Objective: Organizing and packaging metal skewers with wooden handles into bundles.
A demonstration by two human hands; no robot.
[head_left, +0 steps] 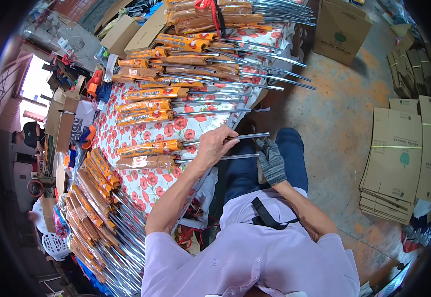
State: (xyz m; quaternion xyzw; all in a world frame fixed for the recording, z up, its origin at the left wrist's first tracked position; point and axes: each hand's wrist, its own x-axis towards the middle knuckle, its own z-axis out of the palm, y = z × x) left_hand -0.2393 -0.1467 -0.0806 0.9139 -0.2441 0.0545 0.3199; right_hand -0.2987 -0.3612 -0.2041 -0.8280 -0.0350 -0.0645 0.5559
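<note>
My left hand (217, 144) is closed around a bright metal rod (247, 136) near the table's right edge. At its left end that rod runs into an orange wrapped bundle (151, 147). Just below lies a second metal rod (240, 157), ending in a brown wrapped bundle (148, 162) and passing by the heel of my left hand. In a grey knitted glove, my right hand (273, 164) is beside the free ends of both rods, with its fingertips drawn together. What those fingers hold, if anything, is too small to make out.
More wrapped rods lie across the poppy-patterned tablecloth (176, 129); a thick pile of rods (121, 237) slants at lower left. A cardboard box (342, 32) stands on the floor at upper right. Flattened cartons (396, 158) are stacked at far right. A person (31, 136) is at far left.
</note>
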